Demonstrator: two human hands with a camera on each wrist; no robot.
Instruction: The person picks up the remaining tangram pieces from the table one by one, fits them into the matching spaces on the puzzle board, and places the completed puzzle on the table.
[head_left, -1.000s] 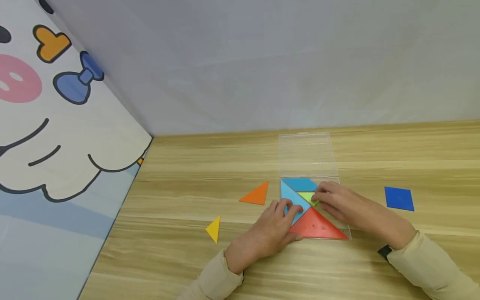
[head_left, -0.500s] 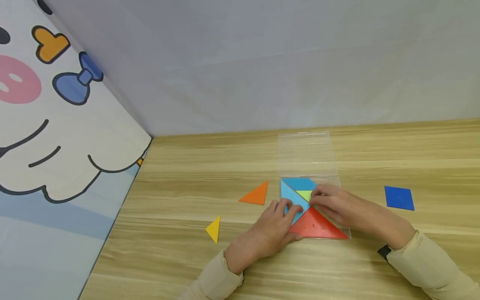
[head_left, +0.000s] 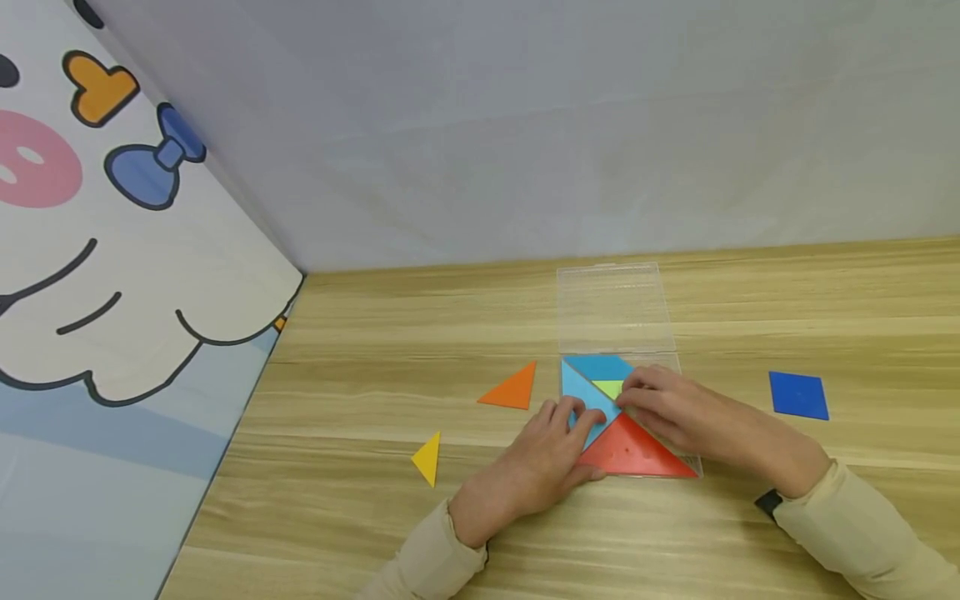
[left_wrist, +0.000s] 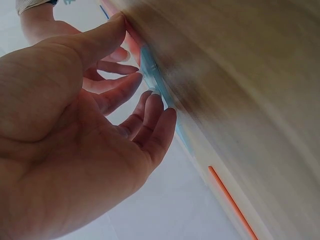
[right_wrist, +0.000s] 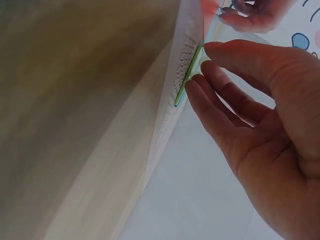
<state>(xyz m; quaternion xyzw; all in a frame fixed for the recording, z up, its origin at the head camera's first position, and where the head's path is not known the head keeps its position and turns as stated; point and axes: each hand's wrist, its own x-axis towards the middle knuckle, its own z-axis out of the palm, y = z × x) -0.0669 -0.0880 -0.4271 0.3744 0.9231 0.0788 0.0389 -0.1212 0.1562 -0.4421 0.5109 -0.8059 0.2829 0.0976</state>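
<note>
A clear plastic case (head_left: pixel 666 359) lies on the table with tangram pieces in its base. These are a light blue triangle (head_left: pixel 587 395), a blue four-sided piece (head_left: pixel 598 367), a red triangle (head_left: pixel 636 452) and a lime-green piece (head_left: pixel 608 388). My left hand (head_left: pixel 542 457) rests bent fingertips on the light blue triangle, its thumb at the case's near edge. My right hand (head_left: pixel 686 410) holds the lime-green piece (right_wrist: pixel 189 76) between thumb and fingertips, low in the case beside the blue piece. Those fingers hide part of it in the head view.
The case's clear lid (head_left: pixel 615 308) is folded back behind the base. An orange triangle (head_left: pixel 513 388) and a yellow triangle (head_left: pixel 427 459) lie to the left, a dark blue square (head_left: pixel 798 396) to the right. A pale wall (head_left: pixel 525 133) stands behind the table.
My right hand has shifted the lime-green piece slightly left, up against the light blue triangle and under the blue piece. In the last half second it has barely moved. My left hand stays put.
</note>
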